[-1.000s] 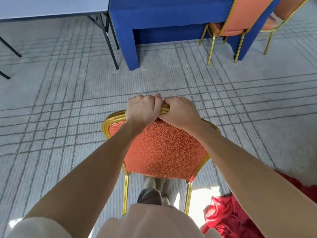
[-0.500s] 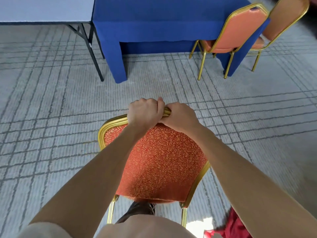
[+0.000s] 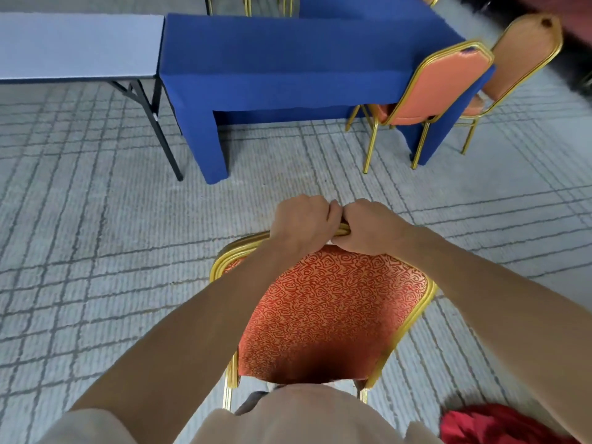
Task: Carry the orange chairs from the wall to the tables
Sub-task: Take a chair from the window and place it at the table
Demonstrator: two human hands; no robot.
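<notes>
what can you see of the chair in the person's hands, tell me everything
The chair has a rounded backrest padded in orange-red fabric with a swirl pattern, framed in ribbed gold-coloured tubing, with thin gold legs below. Seen from behind and above, it is over grey lined carpet. The left hand and right hand grip its top rail side by side. Its seat and feet are hidden.

orange swirl-patterned chair (image 3: 326, 309) with gold frame, blue-draped table (image 3: 288, 59), grey grid-lined carpet (image 3: 96, 251), red cloth (image 3: 499, 426)
</notes>
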